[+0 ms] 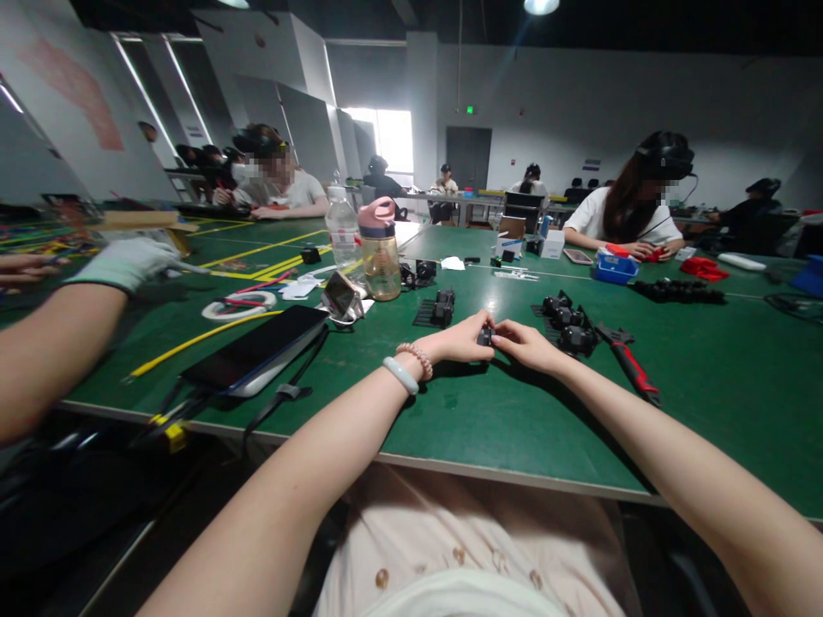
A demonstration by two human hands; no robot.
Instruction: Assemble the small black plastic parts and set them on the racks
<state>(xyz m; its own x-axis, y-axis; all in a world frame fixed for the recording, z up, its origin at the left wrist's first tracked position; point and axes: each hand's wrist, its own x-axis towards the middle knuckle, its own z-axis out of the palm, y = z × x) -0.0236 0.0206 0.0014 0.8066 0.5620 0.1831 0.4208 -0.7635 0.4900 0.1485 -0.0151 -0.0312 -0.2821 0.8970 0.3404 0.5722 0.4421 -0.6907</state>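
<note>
Dim room, bright far window (384,140), tabletop glare (495,296), blurred left edge

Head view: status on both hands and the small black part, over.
Left hand grips small black part. Right hand at its right side. Other black parts lie to either side, wrench farther right. No obstruction seen.

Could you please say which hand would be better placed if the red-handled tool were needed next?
Probably the right hand: it is nearer the red-handled tool, which lies to its right; the left hand is farther away. Both, though, have fingers at a small black part.
</note>
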